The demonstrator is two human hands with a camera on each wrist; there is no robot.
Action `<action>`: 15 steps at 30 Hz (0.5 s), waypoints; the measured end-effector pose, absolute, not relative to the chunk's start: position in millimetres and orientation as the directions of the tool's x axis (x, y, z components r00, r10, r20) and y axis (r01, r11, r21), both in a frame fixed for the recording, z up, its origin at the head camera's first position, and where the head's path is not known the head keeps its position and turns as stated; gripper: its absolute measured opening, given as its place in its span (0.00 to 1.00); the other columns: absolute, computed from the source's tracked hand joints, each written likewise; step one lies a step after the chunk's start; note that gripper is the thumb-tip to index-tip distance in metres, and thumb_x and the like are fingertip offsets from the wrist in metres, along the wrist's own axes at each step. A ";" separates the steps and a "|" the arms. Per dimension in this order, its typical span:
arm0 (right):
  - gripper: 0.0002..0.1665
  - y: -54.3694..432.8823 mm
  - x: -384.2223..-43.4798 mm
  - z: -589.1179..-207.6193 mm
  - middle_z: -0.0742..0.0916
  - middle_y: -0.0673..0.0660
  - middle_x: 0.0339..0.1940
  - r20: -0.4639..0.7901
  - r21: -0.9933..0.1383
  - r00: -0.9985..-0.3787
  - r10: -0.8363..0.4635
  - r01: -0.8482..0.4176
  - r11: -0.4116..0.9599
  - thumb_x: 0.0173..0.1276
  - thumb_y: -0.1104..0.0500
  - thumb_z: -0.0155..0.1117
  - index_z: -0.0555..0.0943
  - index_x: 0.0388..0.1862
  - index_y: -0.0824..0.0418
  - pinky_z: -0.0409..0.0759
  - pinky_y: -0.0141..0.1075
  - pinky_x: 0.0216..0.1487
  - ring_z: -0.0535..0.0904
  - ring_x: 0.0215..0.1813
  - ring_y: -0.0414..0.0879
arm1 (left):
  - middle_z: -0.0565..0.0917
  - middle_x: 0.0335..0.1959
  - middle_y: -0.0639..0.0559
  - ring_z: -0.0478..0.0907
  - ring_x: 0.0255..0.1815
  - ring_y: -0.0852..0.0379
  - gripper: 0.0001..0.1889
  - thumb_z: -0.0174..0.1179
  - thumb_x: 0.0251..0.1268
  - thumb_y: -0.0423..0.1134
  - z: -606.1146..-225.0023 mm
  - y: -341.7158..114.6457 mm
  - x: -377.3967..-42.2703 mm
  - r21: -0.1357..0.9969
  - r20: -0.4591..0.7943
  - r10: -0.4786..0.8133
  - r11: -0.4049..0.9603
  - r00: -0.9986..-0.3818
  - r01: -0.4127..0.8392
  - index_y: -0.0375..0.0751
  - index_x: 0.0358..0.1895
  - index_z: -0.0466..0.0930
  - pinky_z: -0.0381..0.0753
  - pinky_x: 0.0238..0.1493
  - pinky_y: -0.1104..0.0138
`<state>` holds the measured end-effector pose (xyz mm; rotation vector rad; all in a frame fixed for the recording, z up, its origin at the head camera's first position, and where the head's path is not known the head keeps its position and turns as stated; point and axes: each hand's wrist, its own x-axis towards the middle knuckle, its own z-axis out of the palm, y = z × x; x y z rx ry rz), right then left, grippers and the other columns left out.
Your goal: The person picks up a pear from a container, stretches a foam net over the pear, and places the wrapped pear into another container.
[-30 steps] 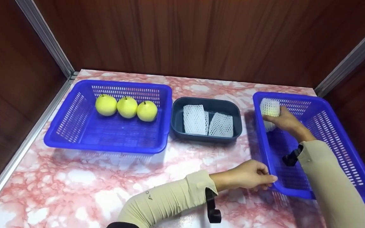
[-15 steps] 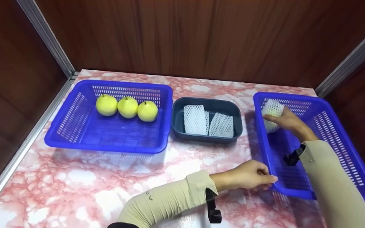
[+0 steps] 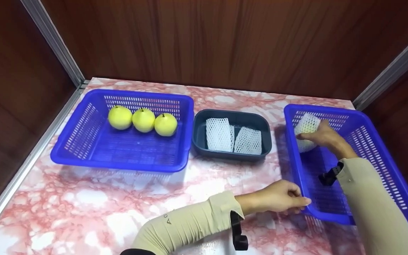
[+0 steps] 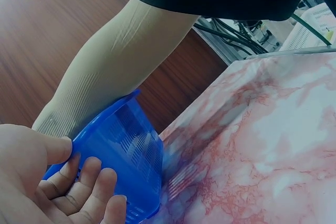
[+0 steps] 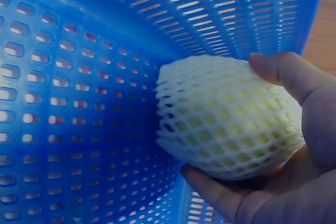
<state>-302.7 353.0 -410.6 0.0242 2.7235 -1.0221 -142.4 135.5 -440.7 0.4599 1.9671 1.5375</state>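
Note:
In the right blue basket (image 3: 324,108), my right hand (image 3: 326,137) holds a yellow pear (image 5: 231,121) wrapped in a white foam net. The thumb lies over one side and fingers curl under the other; part of the palm side is hidden. The wrapped pear leans in the far left corner, close to the perforated wall. My left hand (image 3: 278,196) pinches the near left corner of that basket's rim, thumb on top and index finger beneath, as the left wrist view shows. Its other fingers are loosely bent.
Three bare yellow pears (image 3: 143,120) sit in a row in the left blue basket (image 3: 126,152). Between the baskets stands a dark grey tub (image 3: 232,155) with white foam nets (image 3: 220,134). Brown panels enclose the marbled table (image 3: 87,198).
My right hand has shifted slightly right and nearer with the wrapped pear, which now tilts more with its top to the right. My left hand has stayed on the rim.

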 end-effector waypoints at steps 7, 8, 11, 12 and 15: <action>0.53 353.0 -303.5 -412.8 0.75 0.73 0.53 -0.169 -0.635 -0.984 -0.064 0.059 0.770 0.66 0.52 0.73 0.52 0.70 0.81 0.77 0.40 0.49 0.75 0.49 0.56 | 0.82 0.18 0.58 0.76 0.17 0.62 0.15 0.66 0.71 0.40 -441.4 135.6 -141.8 0.964 -0.236 0.613 0.247 -0.754 -0.101 0.42 0.24 0.77 0.77 0.19 0.71; 0.51 352.6 -304.2 -413.5 0.77 0.72 0.53 -0.153 -0.638 -0.985 -0.076 0.040 0.769 0.66 0.53 0.73 0.54 0.70 0.81 0.77 0.36 0.45 0.76 0.46 0.53 | 0.81 0.18 0.58 0.76 0.17 0.62 0.15 0.66 0.71 0.40 -441.5 135.7 -141.7 0.965 -0.236 0.615 0.240 -0.752 -0.106 0.42 0.24 0.77 0.76 0.18 0.72; 0.50 352.8 -306.3 -414.0 0.78 0.75 0.52 -0.130 -0.642 -0.985 -0.115 -0.005 0.767 0.66 0.55 0.72 0.55 0.70 0.82 0.77 0.29 0.37 0.77 0.43 0.50 | 0.81 0.17 0.57 0.76 0.17 0.61 0.15 0.66 0.71 0.39 -441.3 136.1 -141.9 0.966 -0.234 0.614 0.232 -0.754 -0.111 0.42 0.23 0.77 0.77 0.19 0.71; 0.49 352.6 -307.0 -414.1 0.78 0.76 0.52 -0.131 -0.650 -0.983 -0.127 -0.012 0.760 0.67 0.56 0.72 0.56 0.70 0.82 0.78 0.28 0.36 0.78 0.43 0.50 | 0.82 0.18 0.57 0.77 0.18 0.61 0.15 0.66 0.71 0.39 -441.3 136.2 -141.9 0.965 -0.236 0.610 0.236 -0.757 -0.110 0.42 0.23 0.77 0.79 0.19 0.70; 0.46 353.1 -307.8 -413.9 0.78 0.75 0.51 -0.138 -0.651 -0.979 -0.150 -0.024 0.759 0.66 0.58 0.72 0.58 0.68 0.83 0.78 0.28 0.36 0.78 0.43 0.50 | 0.82 0.19 0.57 0.80 0.20 0.59 0.15 0.66 0.70 0.40 -441.3 136.8 -142.0 0.964 -0.239 0.603 0.241 -0.761 -0.112 0.42 0.24 0.77 0.83 0.22 0.67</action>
